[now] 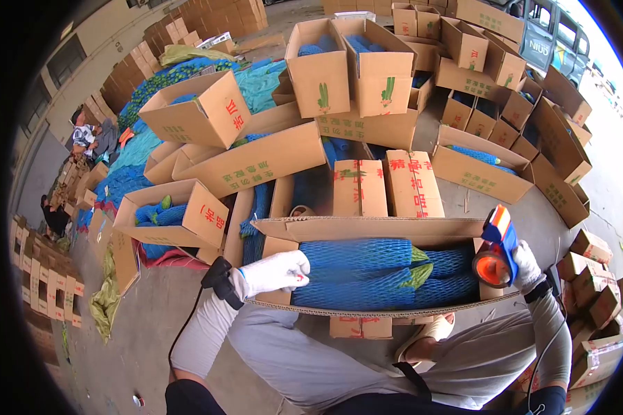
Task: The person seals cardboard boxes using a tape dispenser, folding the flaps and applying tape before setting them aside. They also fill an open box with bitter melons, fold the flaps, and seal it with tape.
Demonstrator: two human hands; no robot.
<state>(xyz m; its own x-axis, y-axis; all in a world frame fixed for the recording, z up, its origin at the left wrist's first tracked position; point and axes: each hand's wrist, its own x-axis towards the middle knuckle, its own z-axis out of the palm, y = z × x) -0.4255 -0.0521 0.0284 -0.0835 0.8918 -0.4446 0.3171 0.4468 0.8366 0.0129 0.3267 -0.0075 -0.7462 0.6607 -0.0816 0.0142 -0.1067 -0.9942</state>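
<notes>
An open cardboard box (387, 227) lies lengthwise in front of me, above my knees. Inside it are several vegetables in blue net sleeves (356, 256), with green leafy tips showing near the middle. My left hand (277, 272), in a white glove, is at the box's left end with its fingers curled; what they hold, if anything, is hidden. My right hand (527, 266), gloved too, grips a blue and orange tape dispenser (498, 249) at the box's right end.
Two taped boxes (414, 183) stand just beyond the open box. Open boxes with netted vegetables (169, 214) surround the far side and left. More cartons (595, 277) are piled at the right. A person (86, 135) sits at the far left. A van (554, 41) stands at the back right.
</notes>
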